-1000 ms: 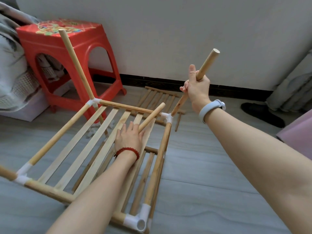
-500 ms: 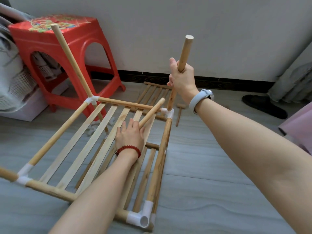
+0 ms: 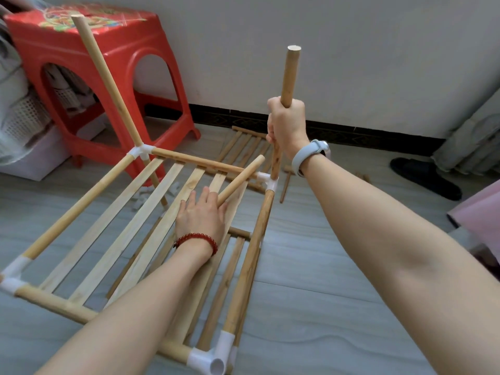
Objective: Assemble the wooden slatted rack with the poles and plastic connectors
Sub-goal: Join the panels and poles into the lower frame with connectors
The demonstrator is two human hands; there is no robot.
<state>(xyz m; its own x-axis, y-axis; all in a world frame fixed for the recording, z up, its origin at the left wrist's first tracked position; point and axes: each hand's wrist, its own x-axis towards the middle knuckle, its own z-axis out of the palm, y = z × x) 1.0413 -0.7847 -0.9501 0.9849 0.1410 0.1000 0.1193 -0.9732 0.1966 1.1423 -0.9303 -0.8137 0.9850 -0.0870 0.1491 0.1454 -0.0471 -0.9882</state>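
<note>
Landmark: slatted rack (image 3: 116,236), lying on the grey floor (image 3: 338,280), tilted, its far edge raised.

Near right corner of rack: white plastic connector (image 3: 213,357) with one open socket facing the camera. Near left corner: a second white connector (image 3: 13,277).

Middle of rack: left hand (image 3: 201,219), red bead bracelet on the wrist, lies flat on the slats with fingers straight; a loose pole (image 3: 239,180) runs out from under the fingers, slanting up to the right. Whether the thumb clasps it: cannot tell.

Far right corner of rack: right hand (image 3: 286,125), pale band on the wrist, is clenched around an upright pole (image 3: 289,74); the pole's lower end meets the corner connector (image 3: 269,181).

Far left corner of rack: another pole (image 3: 108,79) stands in its connector (image 3: 140,151), leaning left.

Beyond rack: a second slatted panel (image 3: 243,147) flat on the floor; red plastic stool (image 3: 113,63) behind the far left corner, by the wall.
</note>
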